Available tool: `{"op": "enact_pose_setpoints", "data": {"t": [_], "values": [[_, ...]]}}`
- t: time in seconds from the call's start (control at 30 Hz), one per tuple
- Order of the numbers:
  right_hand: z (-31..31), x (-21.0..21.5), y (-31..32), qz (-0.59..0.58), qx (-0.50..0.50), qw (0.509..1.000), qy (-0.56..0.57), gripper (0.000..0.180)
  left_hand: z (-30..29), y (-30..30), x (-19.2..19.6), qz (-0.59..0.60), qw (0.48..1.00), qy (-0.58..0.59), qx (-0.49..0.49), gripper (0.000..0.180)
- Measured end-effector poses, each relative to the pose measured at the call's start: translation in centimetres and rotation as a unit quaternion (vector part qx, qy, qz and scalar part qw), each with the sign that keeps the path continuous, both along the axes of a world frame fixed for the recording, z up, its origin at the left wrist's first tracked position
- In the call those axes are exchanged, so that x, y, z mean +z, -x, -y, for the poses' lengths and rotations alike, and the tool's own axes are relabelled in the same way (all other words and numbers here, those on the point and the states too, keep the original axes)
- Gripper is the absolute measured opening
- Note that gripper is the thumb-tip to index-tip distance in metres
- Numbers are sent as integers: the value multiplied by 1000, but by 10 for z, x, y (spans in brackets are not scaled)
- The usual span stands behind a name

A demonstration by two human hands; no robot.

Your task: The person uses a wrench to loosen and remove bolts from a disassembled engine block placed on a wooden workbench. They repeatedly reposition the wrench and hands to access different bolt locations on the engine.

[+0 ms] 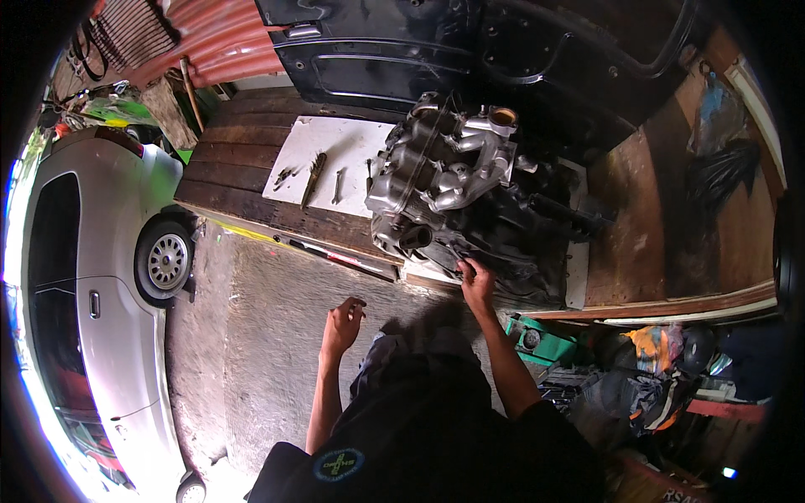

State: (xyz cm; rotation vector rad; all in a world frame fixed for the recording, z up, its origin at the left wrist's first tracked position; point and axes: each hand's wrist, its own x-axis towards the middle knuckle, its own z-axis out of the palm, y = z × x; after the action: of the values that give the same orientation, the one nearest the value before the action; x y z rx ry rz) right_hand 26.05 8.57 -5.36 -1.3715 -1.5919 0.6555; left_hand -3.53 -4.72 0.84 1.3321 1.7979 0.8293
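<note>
A metal engine (419, 168) with a silver intake manifold (482, 172) sits on the wooden workbench (231, 159). My right hand (476, 283) is at the bench's front edge, beside the engine's near side. Its thumb and fingers are pinched together at the edge of a dark cloth-like heap (524, 251); what they hold is too small to make out. Lower and to the left, my left hand (342, 325) hangs in front of the bench, fingers loosely curled and apart, with nothing visible in it.
On a white board (281, 172) left of the engine lie a wrench (337, 186), a dark brush-like tool (314, 178) and small parts (283, 177). A silver car (113, 268) stands at left. A green case (541, 339) and clutter are at lower right. Black panels (377, 50) lean behind.
</note>
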Motion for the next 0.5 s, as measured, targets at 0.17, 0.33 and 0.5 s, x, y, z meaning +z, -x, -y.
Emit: {"op": "enact_pose_setpoints", "data": {"t": [0.17,0.33,0.5], "values": [[3,-4,6,-37,-13,999,-4,16,11,18,-3,-19,1000,0,-20,19],[3,-12,9,14,-51,998,-19,18,9,30,-10,-20,1000,-4,-15,19],[2,-32,10,-35,-59,998,10,16,-2,12,-6,-15,1000,-26,1,19]]}}
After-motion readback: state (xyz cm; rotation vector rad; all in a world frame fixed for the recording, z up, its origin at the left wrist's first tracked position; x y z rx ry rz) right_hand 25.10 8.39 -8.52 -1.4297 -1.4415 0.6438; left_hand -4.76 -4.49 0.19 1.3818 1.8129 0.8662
